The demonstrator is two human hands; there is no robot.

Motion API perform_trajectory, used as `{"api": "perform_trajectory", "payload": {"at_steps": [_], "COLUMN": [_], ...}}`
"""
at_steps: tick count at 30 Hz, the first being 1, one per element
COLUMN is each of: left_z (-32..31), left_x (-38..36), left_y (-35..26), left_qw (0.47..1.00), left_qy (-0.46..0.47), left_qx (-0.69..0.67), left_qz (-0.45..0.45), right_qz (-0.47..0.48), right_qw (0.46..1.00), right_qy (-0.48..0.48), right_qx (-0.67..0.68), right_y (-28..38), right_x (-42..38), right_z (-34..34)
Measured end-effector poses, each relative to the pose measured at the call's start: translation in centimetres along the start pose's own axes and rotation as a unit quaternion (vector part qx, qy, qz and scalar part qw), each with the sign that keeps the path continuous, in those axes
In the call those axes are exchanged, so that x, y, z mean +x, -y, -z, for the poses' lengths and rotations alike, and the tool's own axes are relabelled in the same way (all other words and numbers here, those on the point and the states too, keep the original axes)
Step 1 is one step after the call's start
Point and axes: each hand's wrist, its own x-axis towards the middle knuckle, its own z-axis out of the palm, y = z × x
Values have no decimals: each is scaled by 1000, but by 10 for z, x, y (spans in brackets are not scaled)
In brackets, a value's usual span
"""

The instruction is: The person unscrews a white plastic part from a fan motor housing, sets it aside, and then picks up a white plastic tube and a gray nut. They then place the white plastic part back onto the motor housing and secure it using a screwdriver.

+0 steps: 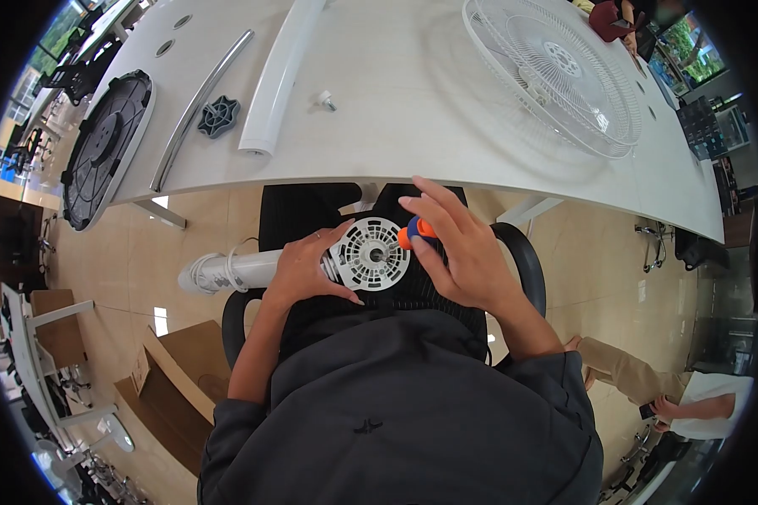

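A white fan motor housing [374,254] with a round slotted face rests on my lap, the face turned up toward me. My left hand [308,266] is wrapped round its side, where a white tube [244,271] with a coiled cord [215,273] extends to the left. In my right hand [459,252] is a screwdriver with an orange and blue handle [416,231], pinched at the right edge of the slotted face. Its tip is too small to make out against the housing.
On the white table [379,109] ahead lie a wire fan grille [564,76], a white tube [280,84], a curved metal rod [200,109], a dark knob [218,116], a small screw [325,101] and a black base [108,145]. A cardboard box [173,387] stands lower left; a person [674,396] is lower right.
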Motion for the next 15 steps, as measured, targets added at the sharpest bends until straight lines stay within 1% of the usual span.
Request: {"api": "perform_trajectory", "payload": {"at_steps": [1, 3, 4, 6, 7, 9, 10, 12, 13, 15], "left_z": [-1, 0, 0, -1, -1, -2, -2, -1, -1, -2], "left_x": [0, 0, 0, -1, -1, -1, -1, -1, -1, -1], "left_y": [1, 1, 1, 1, 1, 2, 2, 1, 1, 2], "left_qw": [1000, 1000, 1000, 1000, 1000, 1000, 1000, 1000, 1000, 1000], "left_qy": [-7, -5, -4, -6, -7, -10, -12, -9, -7, -7], "left_qx": [0, -1, -2, -2, -3, 1, 5, 6, 6, 2], "left_qz": [-9, -9, -9, -9, -9, -7, -5, -5, -6, -7], "right_qz": [0, -21, -20, -138, -137, -93, -93, -98, -98, -161], "right_qw": [1000, 997, 997, 973, 973, 991, 991, 986, 986, 961], "right_qy": [0, 68, 68, 157, 156, 57, 57, 137, 136, 184], "right_qx": [0, 40, 39, -103, -103, -76, -75, -16, -16, -128], "right_y": [2, 4, 2, 1, 3, 8, 8, 5, 6, 7], "right_x": [2, 5, 3, -2, 0, 6, 7, 7, 6, 5], "right_z": [4, 11, 14, 18, 19, 23, 26, 32, 31, 29]}}
